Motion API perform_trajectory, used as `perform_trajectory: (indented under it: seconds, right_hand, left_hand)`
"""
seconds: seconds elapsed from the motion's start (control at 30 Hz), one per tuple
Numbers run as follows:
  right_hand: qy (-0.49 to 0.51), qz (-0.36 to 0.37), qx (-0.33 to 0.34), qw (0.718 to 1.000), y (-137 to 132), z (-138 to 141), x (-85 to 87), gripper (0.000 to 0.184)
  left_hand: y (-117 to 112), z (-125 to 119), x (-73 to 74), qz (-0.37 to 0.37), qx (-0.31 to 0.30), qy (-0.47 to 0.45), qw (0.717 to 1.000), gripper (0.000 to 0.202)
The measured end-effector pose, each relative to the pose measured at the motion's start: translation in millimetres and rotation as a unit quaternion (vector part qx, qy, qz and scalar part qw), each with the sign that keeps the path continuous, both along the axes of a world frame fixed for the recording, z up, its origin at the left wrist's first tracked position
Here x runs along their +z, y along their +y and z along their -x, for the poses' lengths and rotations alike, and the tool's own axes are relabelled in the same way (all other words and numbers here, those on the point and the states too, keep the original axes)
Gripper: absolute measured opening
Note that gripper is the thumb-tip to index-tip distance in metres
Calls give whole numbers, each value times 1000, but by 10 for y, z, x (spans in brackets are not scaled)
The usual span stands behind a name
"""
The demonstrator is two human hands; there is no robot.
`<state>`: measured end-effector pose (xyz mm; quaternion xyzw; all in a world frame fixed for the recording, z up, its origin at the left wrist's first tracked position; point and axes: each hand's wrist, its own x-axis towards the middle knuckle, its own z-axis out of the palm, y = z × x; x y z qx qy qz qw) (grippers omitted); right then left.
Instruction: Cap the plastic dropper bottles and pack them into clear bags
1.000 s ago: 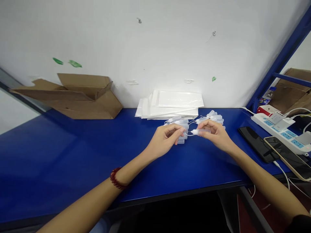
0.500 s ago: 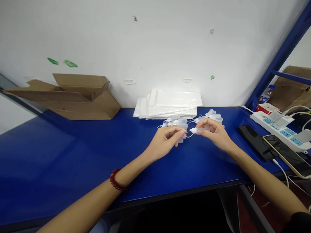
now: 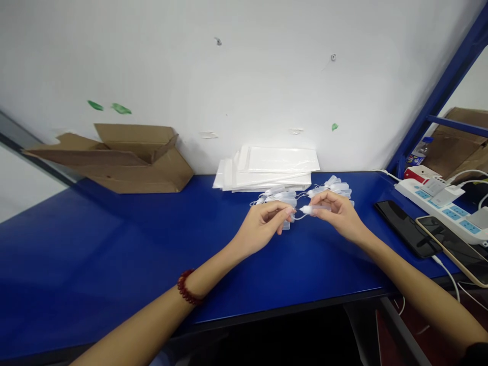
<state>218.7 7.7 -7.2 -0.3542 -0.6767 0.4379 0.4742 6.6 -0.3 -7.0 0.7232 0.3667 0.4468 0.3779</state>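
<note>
Not much moved: the fingertips of our left hand (image 3: 263,227) have crept nearer the bottle (image 3: 320,209) since a second back. Our right hand (image 3: 340,216) pinches it, nozzle (image 3: 305,209) facing the left fingers, which are pinched on the end of its strap (image 3: 301,217). Just past our fingers lie more bottles (image 3: 286,202), then a white stack (image 3: 281,160); phones (image 3: 406,229) sit right of them, the carton (image 3: 152,173) way left.
</note>
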Motion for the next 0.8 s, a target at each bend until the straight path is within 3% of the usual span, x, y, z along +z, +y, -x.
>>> perform_trajectory:
  seconds: [0.8]
  right_hand:
    - [30, 13, -4, 999, 5, 44, -65, 14]
  left_hand:
    - [27, 18, -35, 9, 4, -7, 1000, 29]
